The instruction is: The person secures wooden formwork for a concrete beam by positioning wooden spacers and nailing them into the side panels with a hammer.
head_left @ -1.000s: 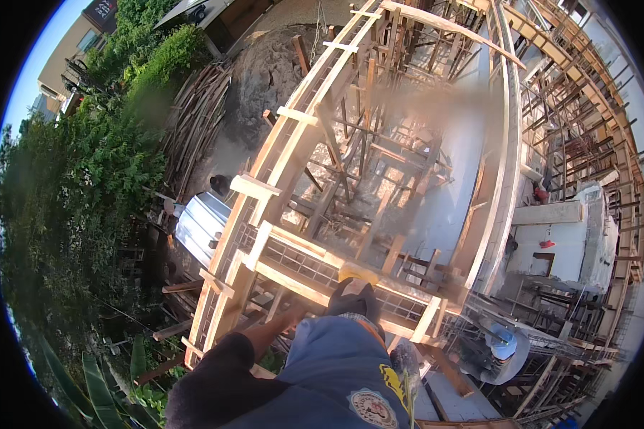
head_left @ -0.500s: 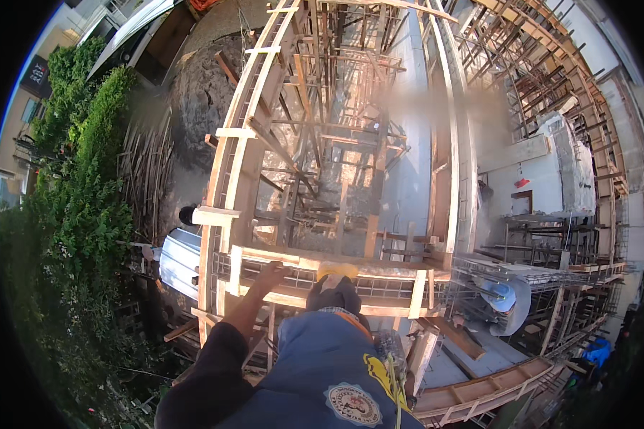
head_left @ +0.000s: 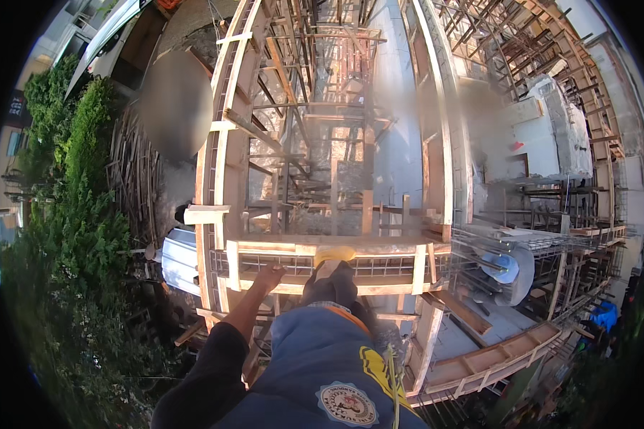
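Note:
My left hand (head_left: pixel 270 275) reaches forward over the near plank (head_left: pixel 379 284) of a wooden beam formwork. Its fingers look curled in, and anything they might hold is too small to make out. Inside the trough between the planks runs a steel rebar cage (head_left: pixel 386 267). Just right of the hand, a yellow-toed boot (head_left: pixel 334 254) is at the formwork, below my dark trouser leg (head_left: pixel 330 283). My right hand is out of sight.
Beyond the formwork lies a deep opening with timber props (head_left: pixel 335 182). A long side formwork (head_left: pixel 215 150) runs away on the left, beside green trees (head_left: pixel 86 193). On the right are a person in a light-blue hat (head_left: pixel 499 267) and a wooden plank (head_left: pixel 461 311).
My left hand has drawn slightly nearer, and its fingers, stretched over the formwork before, look curled now. The view has shifted, so the far structures sit higher and further left.

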The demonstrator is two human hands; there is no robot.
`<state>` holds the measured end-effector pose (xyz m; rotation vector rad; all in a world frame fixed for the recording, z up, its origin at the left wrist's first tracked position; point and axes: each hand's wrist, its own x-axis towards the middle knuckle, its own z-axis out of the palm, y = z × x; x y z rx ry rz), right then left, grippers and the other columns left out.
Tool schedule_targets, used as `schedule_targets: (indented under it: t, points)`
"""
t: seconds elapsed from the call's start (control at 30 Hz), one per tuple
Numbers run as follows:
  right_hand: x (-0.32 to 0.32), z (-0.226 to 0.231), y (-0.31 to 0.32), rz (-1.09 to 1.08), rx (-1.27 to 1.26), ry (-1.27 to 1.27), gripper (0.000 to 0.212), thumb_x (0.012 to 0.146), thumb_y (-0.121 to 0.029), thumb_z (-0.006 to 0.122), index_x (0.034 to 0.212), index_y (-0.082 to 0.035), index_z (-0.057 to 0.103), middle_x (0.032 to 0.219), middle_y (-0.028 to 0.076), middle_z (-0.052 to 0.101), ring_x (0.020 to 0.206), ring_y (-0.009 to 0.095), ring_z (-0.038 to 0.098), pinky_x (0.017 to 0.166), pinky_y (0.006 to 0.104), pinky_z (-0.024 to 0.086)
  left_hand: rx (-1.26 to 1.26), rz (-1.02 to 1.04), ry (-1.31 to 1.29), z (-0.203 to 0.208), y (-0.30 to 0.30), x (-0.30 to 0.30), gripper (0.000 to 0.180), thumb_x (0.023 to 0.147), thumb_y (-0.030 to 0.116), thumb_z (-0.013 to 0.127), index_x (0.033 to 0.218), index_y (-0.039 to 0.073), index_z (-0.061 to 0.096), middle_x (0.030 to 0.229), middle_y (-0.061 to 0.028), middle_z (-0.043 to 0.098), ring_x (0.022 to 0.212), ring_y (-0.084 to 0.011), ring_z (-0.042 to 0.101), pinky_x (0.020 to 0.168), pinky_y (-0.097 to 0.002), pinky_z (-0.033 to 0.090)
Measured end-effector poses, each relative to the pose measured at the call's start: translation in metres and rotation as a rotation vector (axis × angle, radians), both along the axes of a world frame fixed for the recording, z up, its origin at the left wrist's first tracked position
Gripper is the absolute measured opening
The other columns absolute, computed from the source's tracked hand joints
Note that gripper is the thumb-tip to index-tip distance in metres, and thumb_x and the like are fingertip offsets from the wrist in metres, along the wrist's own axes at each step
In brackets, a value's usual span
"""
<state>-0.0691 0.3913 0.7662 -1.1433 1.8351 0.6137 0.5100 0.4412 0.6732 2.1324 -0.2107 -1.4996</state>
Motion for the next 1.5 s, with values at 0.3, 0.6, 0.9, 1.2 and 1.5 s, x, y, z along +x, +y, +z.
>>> schedule_targets:
  t: [0.3, 0.6, 0.9, 1.2, 1.5]
  points:
    - [0.024, 0.02, -0.039, 0.078, -0.009, -0.056, 0.067, 0.081, -0.051, 0.078, 0.094, 0.014, 0.069, 0.085, 0.03, 0.071, 0.085, 0.039, 0.073, 0.072, 0.0467, 0.054, -0.004, 0.167, -0.021, 0.003, 0.069, -0.008, 0.057, 0.093, 0.036, 0.07, 0.131, -0.004, 0.056, 0.105, -0.0121, 0.065, 0.073, -0.0182, 0.064, 0.052, -0.0295, 0.046]
    - [0.038, 0.022, -0.087, 0.033, -0.18, -0.089, 0.076, 0.075, -0.058, 0.08, 0.097, 0.014, 0.067, 0.087, 0.028, 0.071, 0.083, 0.037, 0.073, 0.075, 0.0463, 0.055, 0.159, 0.218, 0.076, 0.013, 0.06, -0.016, 0.051, 0.094, 0.041, 0.07, 0.126, 0.003, 0.059, 0.106, -0.0087, 0.066, 0.077, -0.0197, 0.065, 0.053, -0.0296, 0.047]
    - [0.099, 0.06, -0.191, -0.02, -0.372, -0.336, 0.053, 0.076, -0.041, 0.086, 0.093, 0.002, 0.06, 0.077, 0.01, 0.064, 0.069, 0.021, 0.06, 0.068, 0.037, 0.051, -0.251, -0.479, 0.218, 0.085, -0.13, -0.074, 0.052, 0.097, 0.04, 0.061, 0.13, 0.0, 0.06, 0.131, -0.0218, 0.064, 0.12, -0.0323, 0.061, 0.1, -0.0414, 0.048]
    - [0.137, 0.121, -0.237, 0.11, -0.513, -0.513, 0.056, 0.078, -0.036, 0.087, 0.104, 0.006, 0.061, 0.086, 0.017, 0.069, 0.076, 0.024, 0.066, 0.072, 0.039, 0.053, -0.271, -0.85, -0.04, 0.068, -0.14, -0.129, 0.045, 0.092, 0.031, 0.054, 0.129, 0.008, 0.064, 0.13, -0.0189, 0.062, 0.122, -0.0397, 0.057, 0.108, -0.0461, 0.044]
    - [0.057, 0.05, -0.188, 0.005, -0.358, -0.568, 0.05, 0.079, -0.038, 0.086, 0.092, 0.001, 0.058, 0.081, 0.009, 0.064, 0.073, 0.018, 0.059, 0.069, 0.0348, 0.051, -0.421, -0.847, -0.159, 0.072, -0.129, -0.149, 0.047, 0.08, 0.028, 0.072, 0.124, 0.013, 0.067, 0.111, -0.016, 0.071, 0.104, -0.0352, 0.068, 0.093, -0.0455, 0.053]
